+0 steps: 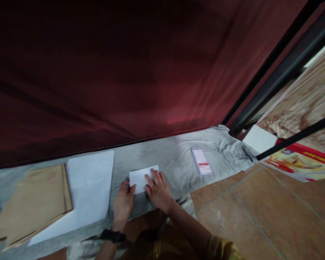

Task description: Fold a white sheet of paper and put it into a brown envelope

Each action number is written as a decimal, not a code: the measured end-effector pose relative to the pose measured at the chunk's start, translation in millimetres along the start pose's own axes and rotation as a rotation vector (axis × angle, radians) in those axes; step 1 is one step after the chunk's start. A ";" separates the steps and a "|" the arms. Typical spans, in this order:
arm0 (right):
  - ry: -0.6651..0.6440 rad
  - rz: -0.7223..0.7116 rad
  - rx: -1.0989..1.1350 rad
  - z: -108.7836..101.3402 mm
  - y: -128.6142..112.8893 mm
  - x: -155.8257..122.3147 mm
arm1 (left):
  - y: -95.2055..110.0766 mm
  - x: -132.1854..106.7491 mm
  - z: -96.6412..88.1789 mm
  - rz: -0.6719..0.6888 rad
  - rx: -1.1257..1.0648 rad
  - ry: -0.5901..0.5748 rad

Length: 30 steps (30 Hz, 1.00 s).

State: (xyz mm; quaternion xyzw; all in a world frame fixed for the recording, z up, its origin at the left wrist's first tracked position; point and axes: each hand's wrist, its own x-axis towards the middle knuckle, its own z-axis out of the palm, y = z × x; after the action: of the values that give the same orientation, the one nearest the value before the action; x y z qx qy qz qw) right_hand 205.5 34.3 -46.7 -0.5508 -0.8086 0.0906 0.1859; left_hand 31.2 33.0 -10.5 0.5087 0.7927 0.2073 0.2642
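Note:
A small folded white paper (pixel 141 176) lies on a grey cloth (pixel 178 155) spread over the floor. My left hand (pixel 123 204) rests at its near left corner, thumb on the paper's edge and fingers curled. My right hand (pixel 158 189) lies flat on the paper's right part, fingers stretched out and pressing it down. A dark band circles my left wrist.
A stack of white sheets (pixel 83 191) and brown envelopes (pixel 35 202) lie on the cloth to the left. A small blurred card (pixel 202 161) lies to the right. A dark red curtain (pixel 111 72) hangs behind. Brown floor tiles (pixel 260 209), a black metal frame (pixel 281 61) and a printed poster (pixel 300 164) are at right.

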 end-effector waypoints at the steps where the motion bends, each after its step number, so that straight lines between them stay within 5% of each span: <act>1: 0.002 -0.002 -0.001 0.8 -0.4 -0.3 | 0.0 -4.2 -1.2 0.019 0.084 0.030; 4: 0.011 -0.014 0.003 2.7 -0.7 -0.8 | 1.0 -14.6 0.2 0.136 0.288 0.135; 10: 0.025 -0.023 -0.019 5.5 -0.2 -2.0 | -1.2 -3.7 32.1 0.629 0.314 0.229; 15: 0.030 -0.023 -0.061 9.6 0.4 -2.3 | -14.6 5.3 51.6 0.631 0.374 0.225; 22: 0.048 -0.031 -0.126 9.1 8.0 4.0 | -17.8 -1.0 50.9 0.624 0.407 0.213; 26: 0.054 -0.059 -0.206 12.3 10.0 3.6 | -25.1 -0.1 34.7 0.648 0.347 0.185; 30: 0.055 -0.062 -0.228 16.4 10.6 2.0 | -57.8 8.1 -23.3 0.433 0.286 0.415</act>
State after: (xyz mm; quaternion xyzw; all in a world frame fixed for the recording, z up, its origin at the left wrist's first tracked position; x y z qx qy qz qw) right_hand 207.4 41.1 -65.1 -0.5453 -0.8250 -0.0228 0.1469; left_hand -26.5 16.1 -28.7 0.6442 0.7242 0.2444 -0.0273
